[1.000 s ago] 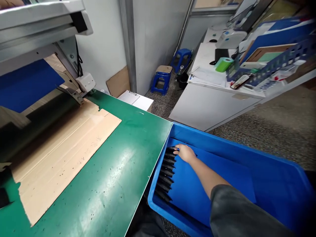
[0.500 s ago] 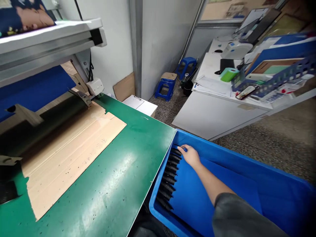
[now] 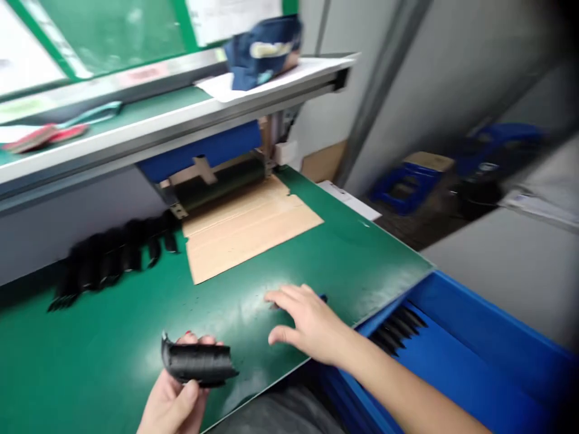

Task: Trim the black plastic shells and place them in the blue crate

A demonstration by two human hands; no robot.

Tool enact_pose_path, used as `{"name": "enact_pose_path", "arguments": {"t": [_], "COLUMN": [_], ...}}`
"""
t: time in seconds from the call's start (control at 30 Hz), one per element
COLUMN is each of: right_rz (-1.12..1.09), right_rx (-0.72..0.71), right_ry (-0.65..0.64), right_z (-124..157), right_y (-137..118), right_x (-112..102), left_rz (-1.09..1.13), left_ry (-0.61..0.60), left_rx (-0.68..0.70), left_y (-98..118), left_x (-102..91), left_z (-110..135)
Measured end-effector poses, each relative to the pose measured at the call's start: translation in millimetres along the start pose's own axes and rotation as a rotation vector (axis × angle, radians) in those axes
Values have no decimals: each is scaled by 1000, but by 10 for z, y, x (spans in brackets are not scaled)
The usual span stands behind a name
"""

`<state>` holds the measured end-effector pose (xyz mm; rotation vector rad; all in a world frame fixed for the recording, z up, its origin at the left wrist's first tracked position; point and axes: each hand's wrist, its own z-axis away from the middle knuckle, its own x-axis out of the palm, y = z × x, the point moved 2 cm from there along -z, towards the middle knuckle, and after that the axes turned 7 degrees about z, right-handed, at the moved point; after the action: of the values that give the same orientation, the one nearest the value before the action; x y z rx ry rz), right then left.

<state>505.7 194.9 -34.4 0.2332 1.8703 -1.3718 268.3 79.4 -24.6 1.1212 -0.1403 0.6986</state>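
My left hand (image 3: 174, 401) grips a curved black plastic part (image 3: 199, 361), a half-tube shape with a rounded end, above the green bench. To its right, my right hand (image 3: 310, 325) hovers with thumb and forefinger apart. A small blue tool (image 3: 323, 298) peeks out behind its knuckles and seems tucked in the other fingers; most of it is hidden. Similar black parts (image 3: 108, 259) stand in a row at the back left of the bench. More black parts (image 3: 398, 328) lie lined up in the blue bin (image 3: 488, 319) at the right.
A cardboard sheet (image 3: 253, 232) lies on the green bench (image 3: 353, 253) in front of a dark roller (image 3: 221, 187). Above runs a shelf (image 3: 136, 129) with a dark blue cloth bag (image 3: 265, 51). Blue stools (image 3: 402, 187) stand beyond the bench.
My view has swung left. My right hand has moved from the bin to above the bench, near my left hand, which now shows with a black part in it.
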Motion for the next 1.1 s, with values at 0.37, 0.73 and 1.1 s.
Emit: {"name": "enact_pose_path", "arguments": {"t": [0.37, 0.73, 1.1], "right_rz": [253, 453, -216], "right_rx": [-436, -611, -482], "right_ry": [-123, -233, -587], "right_z": [-193, -330, -397], "right_y": [-1603, -1975, -1884], "right_x": [890, 1379, 1487], "left_rz": [206, 173, 174], "left_ry": [-108, -66, -182], "left_rx": [205, 291, 293], "left_y": [553, 816, 804], "left_x": [-678, -1208, -1265], "left_z": [458, 682, 599]}}
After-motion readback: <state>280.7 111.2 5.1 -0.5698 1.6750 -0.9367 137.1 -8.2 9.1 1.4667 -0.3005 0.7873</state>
